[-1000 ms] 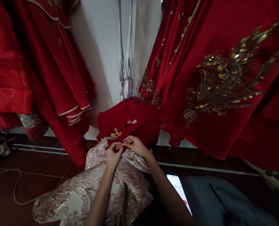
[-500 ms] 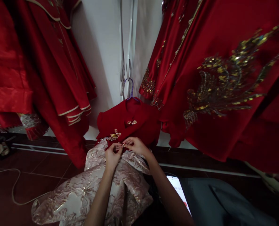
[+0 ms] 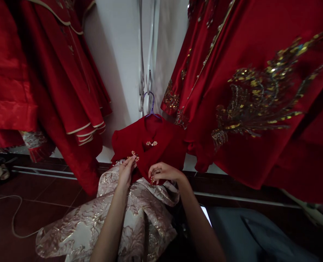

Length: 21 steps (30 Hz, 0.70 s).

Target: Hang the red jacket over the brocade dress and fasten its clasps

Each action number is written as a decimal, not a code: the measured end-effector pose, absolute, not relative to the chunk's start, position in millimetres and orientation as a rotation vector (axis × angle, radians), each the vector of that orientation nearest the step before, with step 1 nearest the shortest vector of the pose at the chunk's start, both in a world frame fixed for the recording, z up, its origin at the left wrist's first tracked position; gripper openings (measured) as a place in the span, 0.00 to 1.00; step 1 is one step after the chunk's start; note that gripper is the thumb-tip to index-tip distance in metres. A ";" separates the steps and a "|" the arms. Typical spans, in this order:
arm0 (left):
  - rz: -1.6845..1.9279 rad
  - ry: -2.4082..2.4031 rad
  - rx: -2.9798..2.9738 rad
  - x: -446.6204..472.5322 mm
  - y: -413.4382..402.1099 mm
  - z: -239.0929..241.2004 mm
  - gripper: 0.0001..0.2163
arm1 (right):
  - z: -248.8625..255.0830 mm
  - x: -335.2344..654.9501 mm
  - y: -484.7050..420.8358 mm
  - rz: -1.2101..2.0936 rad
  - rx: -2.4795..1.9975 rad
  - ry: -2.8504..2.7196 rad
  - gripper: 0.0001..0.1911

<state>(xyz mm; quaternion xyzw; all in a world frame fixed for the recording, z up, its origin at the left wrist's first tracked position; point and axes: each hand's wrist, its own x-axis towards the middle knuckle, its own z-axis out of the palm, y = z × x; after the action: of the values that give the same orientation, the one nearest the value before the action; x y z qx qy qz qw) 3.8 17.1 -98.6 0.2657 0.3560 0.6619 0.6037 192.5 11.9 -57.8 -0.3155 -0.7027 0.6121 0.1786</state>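
A small red top (image 3: 161,143) with pearl clasps hangs on a purple hanger (image 3: 151,105) over a pale gold brocade skirt (image 3: 107,222). My left hand (image 3: 126,170) pinches the top's front edge beside a gold and pearl clasp (image 3: 134,155). My right hand (image 3: 164,171) is closed on the lower edge of the red flap, with a small pearl clasp showing under its fingers. Another clasp (image 3: 152,143) sits higher on the chest.
Large red embroidered gowns hang at left (image 3: 41,72) and right (image 3: 259,91), with a white wall (image 3: 123,54) between. A lit phone (image 3: 206,214) lies by my right forearm on grey cloth (image 3: 254,233). A white cable (image 3: 14,218) runs over the dark red floor.
My hands have moved apart: the left went up to the gold clasp, the right dropped a little with the flap's edge. The view shifted slightly, hiding most of the phone.
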 end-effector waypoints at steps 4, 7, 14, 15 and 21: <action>1.545 0.868 0.644 1.2 19.0 -100.8 0.14 | -54.9 184.4 8.8 1.793 -0.853 -1.916 0.09; 1.598 0.950 0.696 -5.2 22.7 -101.1 0.14 | -57.8 165.9 4.9 1.731 -0.775 -1.850 0.09; 1.684 1.224 1.032 -23.1 25.1 -94.1 0.13 | -67.3 133.0 -0.2 1.406 -0.754 -1.973 0.11; 1.632 1.251 1.095 -23.5 24.7 -91.4 0.13 | -67.1 135.2 0.4 1.394 -0.756 -2.006 0.11; 1.177 1.237 1.773 -8.5 30.8 -53.6 0.16 | -65.5 160.2 8.7 1.363 -0.786 -2.075 0.11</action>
<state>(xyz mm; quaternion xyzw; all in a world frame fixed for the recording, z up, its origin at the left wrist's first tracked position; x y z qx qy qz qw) -8.5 30.8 -53.6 0.6791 0.4738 0.4507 0.3334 160.2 8.7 -65.5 -0.2911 -0.7683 0.5045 0.2655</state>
